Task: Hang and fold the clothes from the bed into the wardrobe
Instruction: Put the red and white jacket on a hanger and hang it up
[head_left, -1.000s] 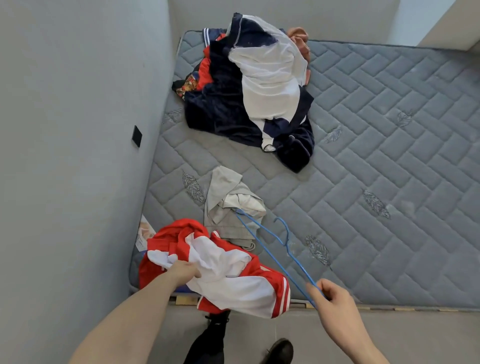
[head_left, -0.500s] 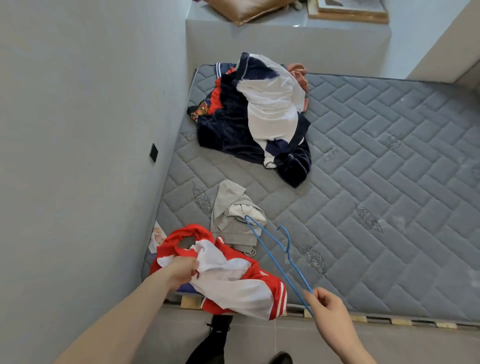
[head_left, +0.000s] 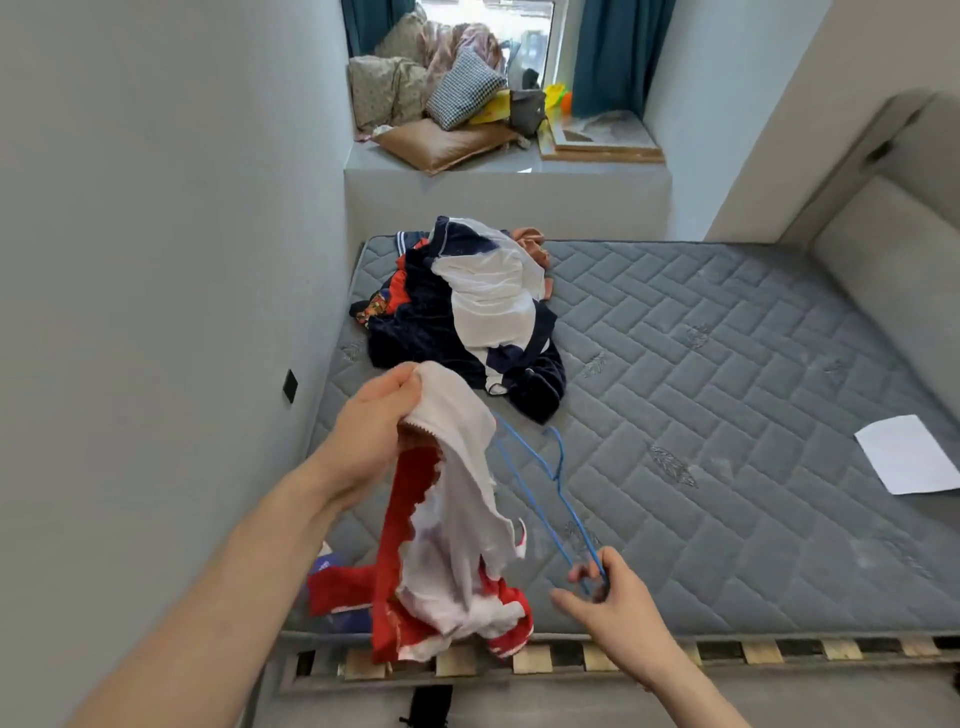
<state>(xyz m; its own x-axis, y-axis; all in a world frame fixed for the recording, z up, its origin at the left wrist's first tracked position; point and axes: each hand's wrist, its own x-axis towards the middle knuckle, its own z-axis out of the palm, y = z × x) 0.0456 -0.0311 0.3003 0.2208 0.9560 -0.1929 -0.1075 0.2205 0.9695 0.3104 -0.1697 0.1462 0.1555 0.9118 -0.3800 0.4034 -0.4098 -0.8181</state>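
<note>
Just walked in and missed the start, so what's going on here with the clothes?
A person is getting a garment ready to hang. The left hand holds a red and white top up by one end above the mattress, while the right hand pinches a blue hanger. The top is not on the hanger yet. A pile of clothes waits on the mattress.

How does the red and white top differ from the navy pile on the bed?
The red and white top hangs in the air, gripped at its upper edge by the left hand; the navy pile lies on the mattress, untouched. The top is a single garment; the pile is several garments heaped together. The top is near the mattress's front edge, the pile near the far wall. Both are crumpled, and both include white fabric.
</note>
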